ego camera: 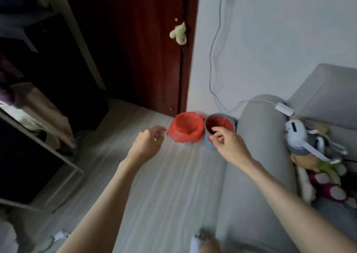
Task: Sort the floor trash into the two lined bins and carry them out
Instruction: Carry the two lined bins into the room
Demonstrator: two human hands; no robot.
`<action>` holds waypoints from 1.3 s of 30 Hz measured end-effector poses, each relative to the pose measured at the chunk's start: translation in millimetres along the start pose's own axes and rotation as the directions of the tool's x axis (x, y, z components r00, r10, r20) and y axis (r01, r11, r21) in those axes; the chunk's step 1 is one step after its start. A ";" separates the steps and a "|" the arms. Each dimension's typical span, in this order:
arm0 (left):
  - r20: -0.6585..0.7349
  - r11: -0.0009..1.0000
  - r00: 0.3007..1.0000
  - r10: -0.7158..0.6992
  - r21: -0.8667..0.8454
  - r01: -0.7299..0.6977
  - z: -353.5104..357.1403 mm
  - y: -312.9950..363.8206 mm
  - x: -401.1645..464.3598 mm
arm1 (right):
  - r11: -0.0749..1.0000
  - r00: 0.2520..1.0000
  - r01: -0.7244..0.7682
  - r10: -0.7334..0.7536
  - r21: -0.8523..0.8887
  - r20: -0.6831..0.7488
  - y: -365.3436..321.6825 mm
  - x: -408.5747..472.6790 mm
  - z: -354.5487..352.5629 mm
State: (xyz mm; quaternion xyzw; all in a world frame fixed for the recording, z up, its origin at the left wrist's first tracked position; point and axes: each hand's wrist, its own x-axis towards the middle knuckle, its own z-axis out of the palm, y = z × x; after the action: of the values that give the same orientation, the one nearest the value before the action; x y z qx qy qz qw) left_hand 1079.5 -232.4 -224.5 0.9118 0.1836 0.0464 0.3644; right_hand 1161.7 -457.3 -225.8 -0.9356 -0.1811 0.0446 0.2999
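Head view: left hand (pixel 148 141) loosely curled, empty, near left red-lined bin (pixel 185 127); right hand (pixel 229 143) pinches right bin's red liner (pixel 220 124)

The whole view is motion-blurred, softest along the floor (pixel 154 185). The right hand (pixel 229 144) covers the near rim and front wall of the grey bin (pixel 222 117) at 1 o'clock from centre; whether its fingertips touch the red liner cannot be told. The left hand (pixel 148 142) has curled fingers whose tips are smeared, so contact with the red-lined bin (pixel 186 129) is unclear. That bin's body is almost wholly hidden under its liner. At 6 o'clock a white object (pixel 195 243) is cut by the bottom edge and too blurred to name, as is a small white scrap (pixel 59 235) at 7 o'clock. The shelving (pixel 38 140) at 9 o'clock is dark, its contents unreadable.
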 end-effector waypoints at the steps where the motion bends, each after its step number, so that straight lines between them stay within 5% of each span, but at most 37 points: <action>1: 0.023 1.000 1.000 -0.015 0.000 0.015 13.9 0.7 22.7 | 1.000 1.000 -0.027 0.027 0.003 0.008 15.5 22.9 4.0; 10: 0.107 0.960 0.958 -0.265 -0.059 0.272 171.6 -13.5 230.7 | 0.980 0.958 -0.199 0.199 -0.024 0.206 171.8 238.0 65.5; 18: 0.162 0.842 0.847 -0.507 -0.116 0.526 318.3 -82.8 380.7 | 0.860 0.793 -0.510 0.472 -0.003 0.386 316.5 393.8 169.8; 21: 0.193 0.751 0.773 -0.605 -0.184 0.634 373.5 -125.3 413.9 | 0.621 0.612 -0.770 0.651 0.150 0.449 372.2 425.6 236.8; 23: 0.250 0.616 0.676 -0.693 -0.282 0.735 413.7 -156.5 435.1 | 0.284 0.413 -0.909 0.707 0.304 0.574 401.2 440.9 279.4; 25: 0.309 0.469 0.592 -0.744 -0.389 0.793 455.7 -188.5 454.1 | -0.064 0.250 -0.900 0.735 0.431 0.631 427.4 452.5 315.6; 27: 0.358 0.339 0.519 -0.776 -0.457 0.822 493.7 -214.7 472.4 | -0.271 0.157 -0.823 0.737 0.500 0.658 450.2 462.5 346.7; 31: 0.377 0.177 0.419 -0.826 -0.532 0.828 554.1 -254.4 501.8 | -0.472 0.041 -0.707 0.716 0.527 0.696 495.8 477.8 392.2; 39: 0.192 0.138 0.346 -0.918 -0.664 0.735 599.2 -293.4 530.7 | -0.681 -0.041 -0.431 0.670 0.592 0.741 519.5 488.0 423.5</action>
State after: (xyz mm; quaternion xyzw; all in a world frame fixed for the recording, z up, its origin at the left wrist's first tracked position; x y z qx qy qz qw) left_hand 1614.7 -229.1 -888.1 0.4418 0.6756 0.0157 0.5901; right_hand 1696.5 -440.1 -859.1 -0.3219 0.6551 0.2382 0.6407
